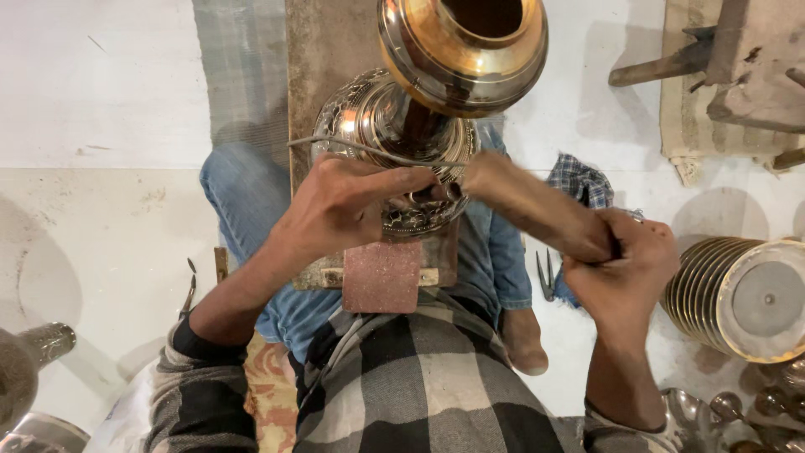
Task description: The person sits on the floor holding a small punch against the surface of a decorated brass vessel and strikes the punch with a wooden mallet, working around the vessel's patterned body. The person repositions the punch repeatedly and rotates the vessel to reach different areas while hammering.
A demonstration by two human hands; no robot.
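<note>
Two bare hands are seen at work on an ornate brass vase (419, 101), which is propped across a seated person's lap and against a worn wooden board (323, 50) on the pale floor (101, 243). The vase's embossed, silver-toned base (369, 113) is turned toward the camera, its polished golden bowl (461, 50) pointed away. A ribbed metal vessel (738, 294) is laid on its side at far right, well apart. A blurred wooden mallet (528, 205) is clamped in the closed right hand (625, 268), its head brought up to the base rim. A thin metal wire (360, 149) is laid across the base; the left hand (344, 205) is pressed to the rim, fingers pinched together at it. A reddish sandpaper patch (381, 277) is seen just below.
</note>
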